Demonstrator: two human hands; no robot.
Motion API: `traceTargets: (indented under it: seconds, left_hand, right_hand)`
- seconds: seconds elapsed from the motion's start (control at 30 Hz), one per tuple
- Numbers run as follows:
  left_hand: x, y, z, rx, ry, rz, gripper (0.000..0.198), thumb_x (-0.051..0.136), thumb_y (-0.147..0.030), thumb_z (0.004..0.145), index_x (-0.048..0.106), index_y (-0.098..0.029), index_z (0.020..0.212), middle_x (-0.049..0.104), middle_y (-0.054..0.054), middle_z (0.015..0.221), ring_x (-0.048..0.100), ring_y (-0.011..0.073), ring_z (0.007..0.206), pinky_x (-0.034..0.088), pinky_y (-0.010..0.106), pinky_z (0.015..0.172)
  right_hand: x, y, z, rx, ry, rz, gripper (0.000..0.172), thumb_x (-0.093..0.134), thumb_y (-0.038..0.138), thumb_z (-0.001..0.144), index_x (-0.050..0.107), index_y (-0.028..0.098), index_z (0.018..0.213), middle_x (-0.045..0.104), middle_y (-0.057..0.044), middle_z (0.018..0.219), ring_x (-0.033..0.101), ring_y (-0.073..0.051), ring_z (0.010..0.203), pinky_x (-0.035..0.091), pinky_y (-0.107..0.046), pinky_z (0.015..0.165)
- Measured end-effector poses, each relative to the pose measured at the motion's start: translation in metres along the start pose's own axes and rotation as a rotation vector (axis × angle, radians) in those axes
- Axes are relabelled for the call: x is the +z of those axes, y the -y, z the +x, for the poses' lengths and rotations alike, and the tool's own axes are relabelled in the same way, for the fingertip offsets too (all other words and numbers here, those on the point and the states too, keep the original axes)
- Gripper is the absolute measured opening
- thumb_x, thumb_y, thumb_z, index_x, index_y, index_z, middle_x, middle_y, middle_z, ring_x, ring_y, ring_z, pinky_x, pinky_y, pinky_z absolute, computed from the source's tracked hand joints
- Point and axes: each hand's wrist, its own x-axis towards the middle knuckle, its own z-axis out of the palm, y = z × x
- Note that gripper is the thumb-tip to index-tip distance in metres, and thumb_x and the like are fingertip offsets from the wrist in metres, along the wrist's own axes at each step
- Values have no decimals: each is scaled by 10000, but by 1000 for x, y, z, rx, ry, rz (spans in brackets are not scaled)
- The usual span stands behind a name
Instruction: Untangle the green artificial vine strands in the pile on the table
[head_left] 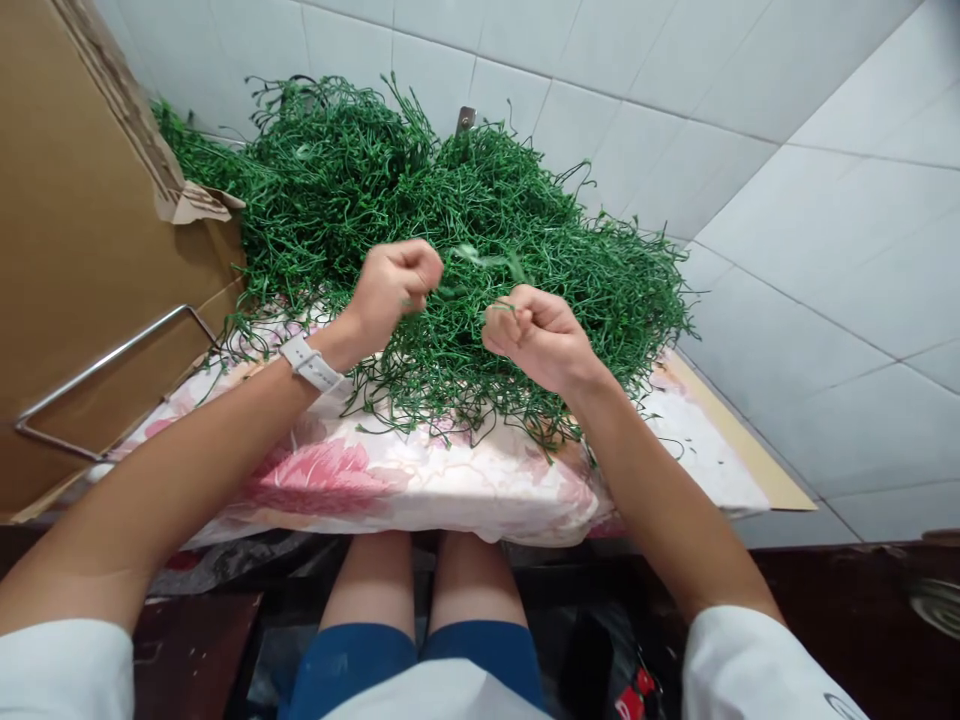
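Green stems (480, 200) lay heaped at 12 o'clock, seemingly for easy reach.
Right hand (536, 335) pinched a strand (516, 266); left hand (396, 290) curled closed, contents unclear.

Tangled heap of green stems (525, 200)
We see them thin, curling and bud-tipped, mounded on the table (465, 490), ends straggling toward its near edge; a blurred, paler strand (489, 260) shows against them.
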Motion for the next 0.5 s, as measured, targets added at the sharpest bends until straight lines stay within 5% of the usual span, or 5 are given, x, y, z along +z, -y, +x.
traceTargets:
  seconds: [0.1, 0.2, 0.37, 0.5]
  left_hand:
    - [-42, 3, 22, 57, -241, -24, 489, 815, -465, 784, 414, -219, 652, 228, -63, 512, 219, 61, 485, 214, 288, 484]
    - [-61, -3, 31, -8, -232, -104, 452, 792, -540, 819, 476, -231, 722, 245, -69, 504, 258, 74, 498, 272, 282, 504]
    - [-21, -16, 9, -102, -37, -152, 312, 671, -415, 948, 595, -191, 745, 348, -69, 492, 320, 62, 447, 321, 246, 505]
    - [5, -15, -7, -91, 162, -138, 385, 793, -510, 845, 653, -169, 732, 362, -76, 467, 341, 51, 437, 308, 227, 488]
  right_hand:
    - [-5, 5, -2, -114, 29, -94, 366, 778, 436, 905, 573, 217, 695, 494, 41, 575, 431, -93, 532, 386, -255, 514]
    - [-9, 2, -2, -87, -175, -320, 228, 725, 428, 954, 704, 225, 854, 551, 28, 631, 451, -89, 545, 358, -257, 519]
    - [-8, -11, -1, -130, -301, -885, 276, 703, 463, 950, 798, 205, 936, 631, -55, 891, 555, -138, 765, 436, -289, 623]
    - [-3, -10, -2, -209, -297, -940, 274, 638, 429, 996, 782, 201, 945, 644, -62, 918, 596, -155, 838, 464, -303, 679]
